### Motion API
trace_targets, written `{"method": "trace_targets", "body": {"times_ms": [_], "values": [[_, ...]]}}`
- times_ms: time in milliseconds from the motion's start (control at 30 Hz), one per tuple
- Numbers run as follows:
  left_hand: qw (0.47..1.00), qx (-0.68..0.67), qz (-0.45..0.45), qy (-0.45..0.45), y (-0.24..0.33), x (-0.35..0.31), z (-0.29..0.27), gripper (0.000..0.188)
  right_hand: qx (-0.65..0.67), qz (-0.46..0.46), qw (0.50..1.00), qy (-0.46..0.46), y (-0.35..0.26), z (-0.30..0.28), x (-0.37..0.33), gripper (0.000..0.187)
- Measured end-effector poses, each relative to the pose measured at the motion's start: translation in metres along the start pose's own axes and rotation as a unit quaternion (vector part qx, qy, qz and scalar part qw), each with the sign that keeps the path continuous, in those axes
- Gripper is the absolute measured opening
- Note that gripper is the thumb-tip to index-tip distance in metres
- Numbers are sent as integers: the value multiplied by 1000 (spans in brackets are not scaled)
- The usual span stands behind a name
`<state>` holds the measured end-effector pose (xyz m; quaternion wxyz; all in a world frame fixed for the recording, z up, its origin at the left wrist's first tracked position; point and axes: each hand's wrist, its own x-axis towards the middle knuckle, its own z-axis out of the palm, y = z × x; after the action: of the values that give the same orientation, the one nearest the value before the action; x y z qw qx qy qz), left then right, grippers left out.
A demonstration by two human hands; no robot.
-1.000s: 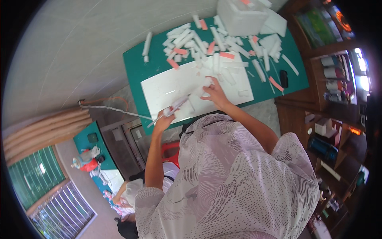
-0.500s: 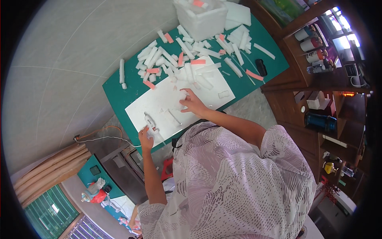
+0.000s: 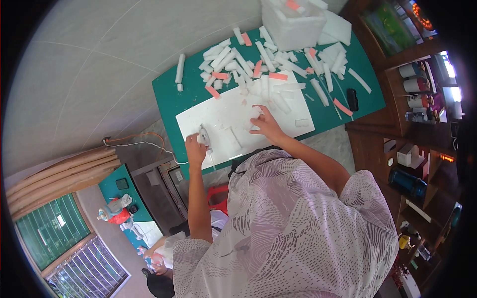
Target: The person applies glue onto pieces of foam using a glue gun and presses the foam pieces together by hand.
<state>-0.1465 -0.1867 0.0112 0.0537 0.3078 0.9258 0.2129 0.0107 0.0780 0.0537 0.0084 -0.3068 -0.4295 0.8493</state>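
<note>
My left hand (image 3: 195, 149) closes around a pale grey glue gun (image 3: 204, 135) at the left end of a white board (image 3: 221, 116). A pale cord runs from near that hand toward the wall. Over the middle of the board, my right hand (image 3: 270, 128) has its thumb and fingers curved around a small white foam piece (image 3: 256, 112), partly hidden by the fingers. Between the hands a thin white foam strip (image 3: 233, 139) lies flat. A short whitish piece (image 3: 301, 122) rests near the board's right edge.
White foam strips (image 3: 223, 58) and pink strips (image 3: 278, 76) are heaped along the far side of the green table (image 3: 171, 104). A white foam box (image 3: 293, 30) stands behind them. A black object (image 3: 352, 99) lies at right, beside wooden shelves. Another person (image 3: 159, 258) sits lower left.
The whole view has shifted, so the table appears farther right. My left hand has closed more around the glue gun, which stands more upright. The right hand still holds the foam piece.
</note>
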Motion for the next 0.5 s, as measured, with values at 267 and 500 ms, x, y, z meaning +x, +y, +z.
{"method": "trace_targets", "body": {"times_ms": [267,500], "values": [[886,-273,234,-293,193,151,8,24,15,-11,1000,2,8,4,1,53],[719,130,193,-654,274,180,97,45,-19,-14,1000,3,18,4,6,58]]}}
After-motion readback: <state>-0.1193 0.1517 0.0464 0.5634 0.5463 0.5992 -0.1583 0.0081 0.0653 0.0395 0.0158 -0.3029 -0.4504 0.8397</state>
